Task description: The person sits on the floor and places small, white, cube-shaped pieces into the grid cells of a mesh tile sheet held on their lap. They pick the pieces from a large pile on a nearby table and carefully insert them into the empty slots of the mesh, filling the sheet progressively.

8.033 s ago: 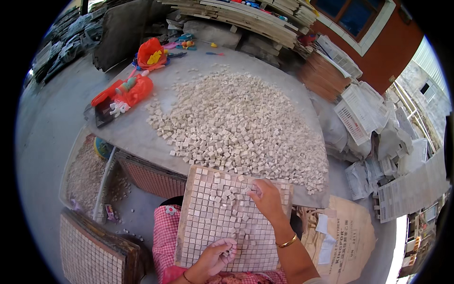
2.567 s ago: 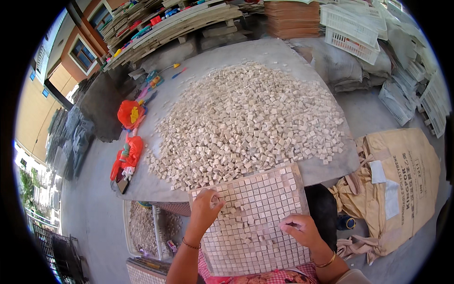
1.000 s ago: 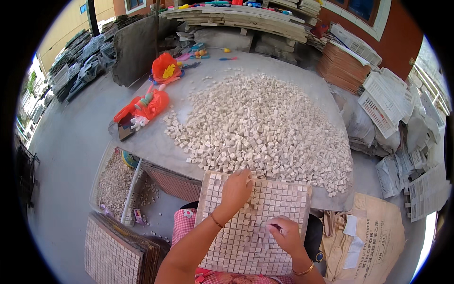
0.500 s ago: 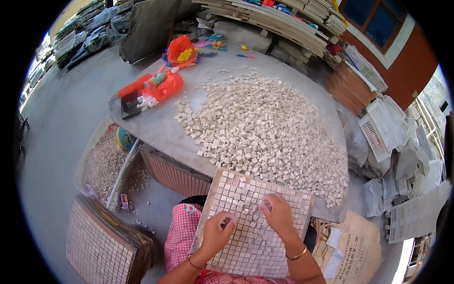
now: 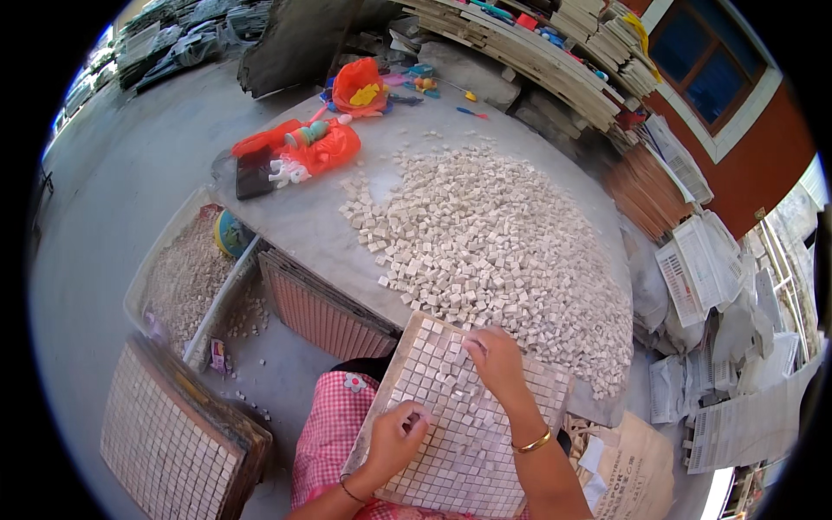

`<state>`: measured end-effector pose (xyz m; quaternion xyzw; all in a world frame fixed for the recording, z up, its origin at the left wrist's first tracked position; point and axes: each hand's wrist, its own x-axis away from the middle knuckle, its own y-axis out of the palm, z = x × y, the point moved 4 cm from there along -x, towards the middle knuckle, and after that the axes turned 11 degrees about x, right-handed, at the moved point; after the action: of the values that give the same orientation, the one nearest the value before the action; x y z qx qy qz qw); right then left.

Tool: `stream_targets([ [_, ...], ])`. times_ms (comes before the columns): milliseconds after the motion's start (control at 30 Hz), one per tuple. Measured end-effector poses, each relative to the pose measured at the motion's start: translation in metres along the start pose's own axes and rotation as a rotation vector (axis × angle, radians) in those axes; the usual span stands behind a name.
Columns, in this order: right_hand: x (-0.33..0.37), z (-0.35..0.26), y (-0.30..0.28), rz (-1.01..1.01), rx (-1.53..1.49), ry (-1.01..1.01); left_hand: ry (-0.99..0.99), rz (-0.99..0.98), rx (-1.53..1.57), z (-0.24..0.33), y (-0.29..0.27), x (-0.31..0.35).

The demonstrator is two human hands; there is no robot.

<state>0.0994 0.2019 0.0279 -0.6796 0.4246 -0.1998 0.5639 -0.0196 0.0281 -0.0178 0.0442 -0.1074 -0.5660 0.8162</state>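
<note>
A square wooden grid tray (image 5: 407, 345) rests tilted across my lap, most of its cells filled with small pale stone tiles. Several loose tiles (image 5: 452, 381) lie on top of the filled rows, between my hands. Over the left-middle part of the grid, my left hand (image 5: 397, 440) is curled, thumb and fingertips together. Farther up, close to the tray's far edge, my right hand (image 5: 497, 362) pinches with its fingertips low over the tiles. Whatever either pinch holds is hidden or too small to make out. Just beyond the tray, a large heap of loose tiles (image 5: 494, 234) covers much of the table.
On the grey table (image 5: 303, 234) lie red plastic bags (image 5: 334, 152), small toys and a dark phone-like slab (image 5: 254, 173). At left are a bin of stone bits (image 5: 182, 277) and stacked tile-filled trays (image 5: 165, 433). A brown paper sack (image 5: 637, 468) and white crates (image 5: 693, 269) are right.
My right hand has moved up and left toward the tray's far edge. My left hand has shifted slightly down and left. The whole view has turned a little.
</note>
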Motion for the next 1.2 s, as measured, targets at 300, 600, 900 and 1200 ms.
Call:
stream_targets([
  [300, -0.006, -0.004, -0.006, 0.02, -0.08, -0.022, 0.006, -0.014, 0.046, 0.007, 0.003, -0.003],
  [600, -0.018, -0.012, 0.007, -0.016, -0.056, 0.062, 0.008, -0.005, 0.061, -0.005, 0.0, -0.003],
  [900, 0.015, -0.015, -0.004, -0.15, -0.061, -0.038, -0.008, -0.021, 0.06, 0.0, 0.001, -0.004],
  [1200, -0.009, -0.024, 0.007, -0.062, -0.148, 0.028, -0.028, -0.021, 0.059, 0.001, 0.001, -0.001],
])
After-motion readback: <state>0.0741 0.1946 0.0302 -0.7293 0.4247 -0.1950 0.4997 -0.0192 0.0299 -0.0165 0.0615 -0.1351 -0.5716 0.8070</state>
